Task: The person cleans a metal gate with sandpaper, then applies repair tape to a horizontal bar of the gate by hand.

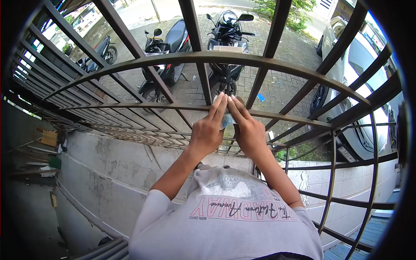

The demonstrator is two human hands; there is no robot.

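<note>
Both arms reach forward to the lower rail (186, 105) of the dark metal fence. My left hand (208, 130) and my right hand (250, 131) meet there, fingers pointing forward and fingertips almost together. Between the palms shows a small bluish-white thing (227, 121), mostly covered by the fingers; I cannot tell its kind. The fingers of each hand are pressed together along its sides. Above the hands curves an arched rail (173, 57), crossed by upright bars.
Beyond the bars a black scooter (227, 30) faces me, with another scooter (175, 41) left of it. A white car (362, 69) is parked at right. A low pale wall (125, 162) runs below the fence. A cardboard box (46, 137) lies far left.
</note>
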